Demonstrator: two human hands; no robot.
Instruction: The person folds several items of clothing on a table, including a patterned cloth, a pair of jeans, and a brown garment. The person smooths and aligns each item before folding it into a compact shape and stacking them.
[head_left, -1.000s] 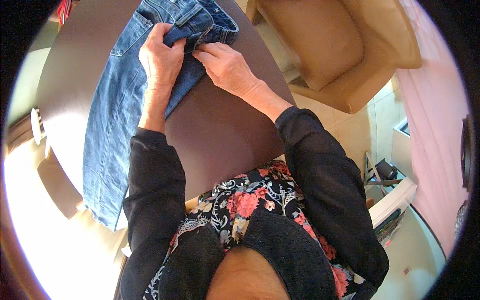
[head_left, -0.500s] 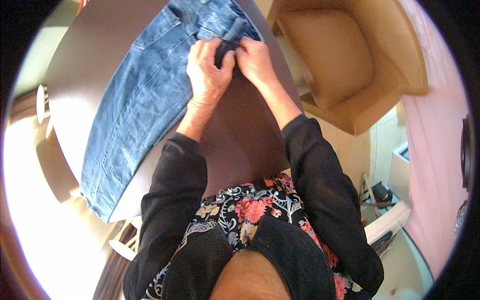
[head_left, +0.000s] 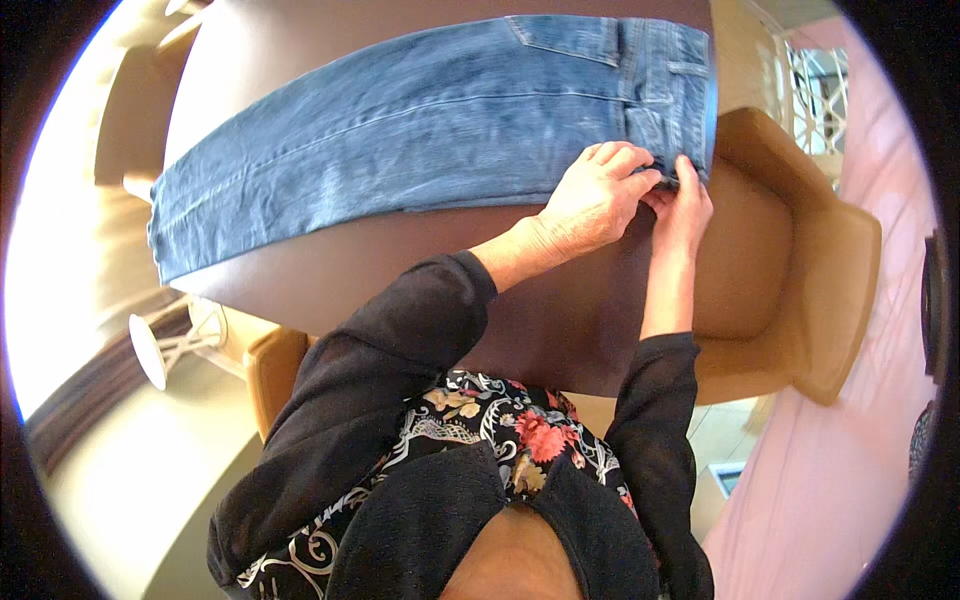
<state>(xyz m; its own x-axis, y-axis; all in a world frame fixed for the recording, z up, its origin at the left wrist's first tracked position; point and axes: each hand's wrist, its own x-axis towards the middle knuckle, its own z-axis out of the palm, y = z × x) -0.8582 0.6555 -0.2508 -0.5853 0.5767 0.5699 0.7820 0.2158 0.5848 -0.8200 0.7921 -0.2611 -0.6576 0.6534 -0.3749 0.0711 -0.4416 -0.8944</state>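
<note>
Blue jeans (head_left: 400, 130) lie folded lengthwise across the dark brown table (head_left: 420, 270), legs toward the left and waistband (head_left: 690, 100) at the right. Where the waistband meets the near edge, both of my hands close on the denim. My left hand (head_left: 598, 195) presses its fingers onto the cloth just below the waistband. Beside it, my right hand (head_left: 682, 210) pinches the waistband's near corner, thumb on top and fingers partly underneath. A back pocket (head_left: 568, 38) shows on the far side of the jeans.
A tan padded chair (head_left: 840, 290) stands against the table's right side. Another tan chair (head_left: 275, 375) is at the lower left, near a small white round-topped piece (head_left: 148, 352). Pink cloth (head_left: 790, 490) hangs along the right. Bright light washes out the left.
The jeans now lie more crosswise, with the waistband swung right and flattened out. Both hands have moved right with it and still grip its near corner. The whole view has turned.
</note>
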